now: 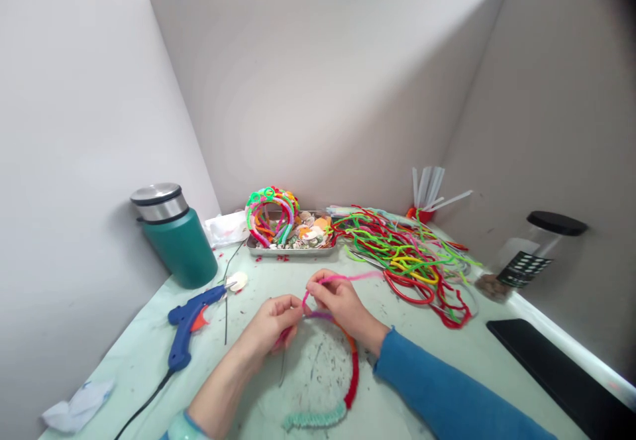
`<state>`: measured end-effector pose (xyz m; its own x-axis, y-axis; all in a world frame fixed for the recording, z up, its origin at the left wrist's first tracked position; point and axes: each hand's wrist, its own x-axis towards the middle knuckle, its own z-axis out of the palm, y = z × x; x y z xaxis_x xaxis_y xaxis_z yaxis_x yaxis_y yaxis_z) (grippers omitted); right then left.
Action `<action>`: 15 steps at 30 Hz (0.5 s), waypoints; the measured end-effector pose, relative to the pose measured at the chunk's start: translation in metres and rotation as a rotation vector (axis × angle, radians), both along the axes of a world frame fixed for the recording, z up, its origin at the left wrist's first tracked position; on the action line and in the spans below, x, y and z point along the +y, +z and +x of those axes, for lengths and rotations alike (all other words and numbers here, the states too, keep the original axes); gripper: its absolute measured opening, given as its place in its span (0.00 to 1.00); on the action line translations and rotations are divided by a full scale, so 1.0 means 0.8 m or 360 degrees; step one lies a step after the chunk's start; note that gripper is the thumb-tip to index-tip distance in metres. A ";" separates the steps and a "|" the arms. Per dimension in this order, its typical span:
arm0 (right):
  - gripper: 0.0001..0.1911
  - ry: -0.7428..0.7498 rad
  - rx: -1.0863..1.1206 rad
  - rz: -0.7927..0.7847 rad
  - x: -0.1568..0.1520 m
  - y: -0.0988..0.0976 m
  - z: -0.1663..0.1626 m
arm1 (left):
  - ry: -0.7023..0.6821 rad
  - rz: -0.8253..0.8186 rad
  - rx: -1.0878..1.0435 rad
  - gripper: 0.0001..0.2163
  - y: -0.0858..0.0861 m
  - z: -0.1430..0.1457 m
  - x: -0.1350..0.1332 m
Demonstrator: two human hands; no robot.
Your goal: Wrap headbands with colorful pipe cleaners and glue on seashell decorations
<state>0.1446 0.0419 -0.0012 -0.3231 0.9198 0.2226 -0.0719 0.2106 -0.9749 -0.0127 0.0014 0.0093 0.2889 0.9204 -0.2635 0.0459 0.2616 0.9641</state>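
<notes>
My left hand (272,324) pinches a headband (354,377) near one end, where bare thin wire or band shows below the fingers. The wrapped part curves round to the right in purple, orange, red and pale mint fuzzy sections. Between finger and thumb, my right hand (342,302) grips a pink pipe cleaner (365,275). One end of it runs to the left fingertips at the band, and its loose tail points right. The exact contact at the left fingertips is partly hidden.
A blue glue gun (185,327) and green flask (181,248) stand left. Behind are a metal tray (298,251) with finished headbands (272,218), tangled pipe cleaners (402,248) and red-handled scissors (410,291). Rightward are a jar (527,258) and black slab (556,374).
</notes>
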 end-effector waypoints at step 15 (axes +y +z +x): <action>0.09 0.0092 0.0195 -0.0213 0.001 -0.008 -0.007 | 0.0180 -0.0114 -0.0576 0.09 -0.016 -0.001 0.003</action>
<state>0.1386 0.0427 -0.0072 -0.3540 0.9247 0.1404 -0.2003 0.0716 -0.9771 -0.0137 0.0037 -0.0038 0.2726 0.9347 -0.2280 -0.3273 0.3129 0.8916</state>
